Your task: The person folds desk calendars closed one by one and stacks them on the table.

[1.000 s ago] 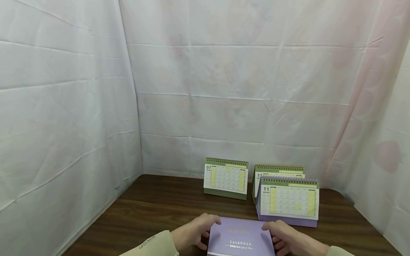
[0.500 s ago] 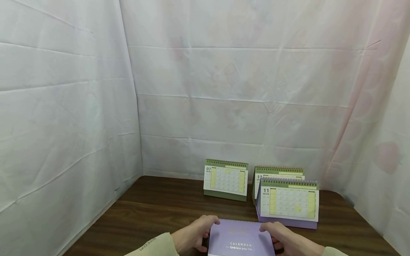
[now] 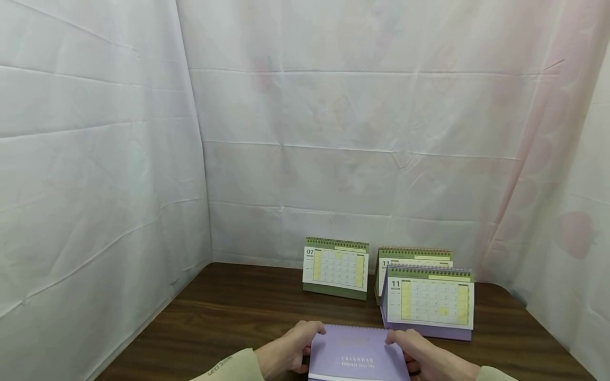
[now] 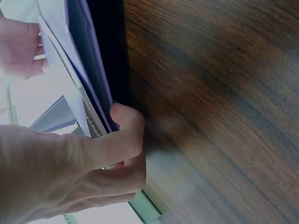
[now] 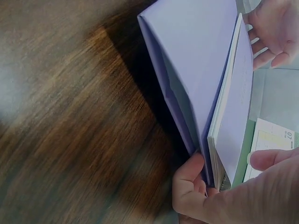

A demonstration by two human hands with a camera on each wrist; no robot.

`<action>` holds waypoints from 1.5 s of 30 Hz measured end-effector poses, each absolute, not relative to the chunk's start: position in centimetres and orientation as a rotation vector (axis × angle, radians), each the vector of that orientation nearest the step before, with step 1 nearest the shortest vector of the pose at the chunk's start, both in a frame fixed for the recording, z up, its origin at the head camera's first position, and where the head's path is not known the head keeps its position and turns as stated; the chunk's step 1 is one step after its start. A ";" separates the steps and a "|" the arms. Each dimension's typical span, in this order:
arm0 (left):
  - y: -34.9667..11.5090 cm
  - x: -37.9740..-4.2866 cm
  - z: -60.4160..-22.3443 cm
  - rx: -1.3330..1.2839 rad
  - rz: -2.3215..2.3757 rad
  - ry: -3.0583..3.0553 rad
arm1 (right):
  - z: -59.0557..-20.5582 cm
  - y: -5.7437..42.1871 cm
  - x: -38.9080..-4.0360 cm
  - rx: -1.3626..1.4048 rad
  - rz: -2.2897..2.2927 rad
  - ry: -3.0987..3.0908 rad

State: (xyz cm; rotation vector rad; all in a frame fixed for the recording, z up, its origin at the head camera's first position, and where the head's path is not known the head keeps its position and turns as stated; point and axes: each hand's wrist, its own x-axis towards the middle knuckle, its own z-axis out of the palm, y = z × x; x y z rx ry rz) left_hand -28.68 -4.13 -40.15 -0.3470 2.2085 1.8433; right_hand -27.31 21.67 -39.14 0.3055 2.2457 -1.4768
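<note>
A purple desk calendar [image 3: 357, 352] with "CALENDAR" on its cover is held between both hands near the table's front. My left hand [image 3: 292, 349] grips its left edge by the spiral binding, thumb on the cover and fingers behind. On the right edge, my right hand [image 3: 425, 353] pinches it the same way. From the left wrist, the folded base of the calendar [image 4: 86, 60] and its binding show beside the left hand [image 4: 79, 163]. In the right wrist view, the purple base panels [image 5: 196, 56] stand slightly apart, with the right hand [image 5: 233, 191] at the binding end.
Behind, a green calendar [image 3: 335, 267] showing 07 stands on the dark wood table [image 3: 229, 307]. To its right, a purple-based calendar [image 3: 429, 301] showing 11 partly covers another green-topped calendar [image 3: 414, 254]. White cloth [image 3: 305, 132] hangs at the back and sides.
Both hands keep their grip on the purple calendar. The right hand has shifted slightly left along with small movement of the calendar; the standing calendars stay in place.
</note>
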 end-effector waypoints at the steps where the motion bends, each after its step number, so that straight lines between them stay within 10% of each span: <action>1: -4.1 -28.7 -40.1 -0.345 1.840 2.212 | -39.2 21.6 -27.5 0.318 -1.470 2.248; 45: -8.1 -29.9 -39.2 -0.363 1.867 2.322 | -39.0 17.0 -29.1 0.374 -1.589 2.325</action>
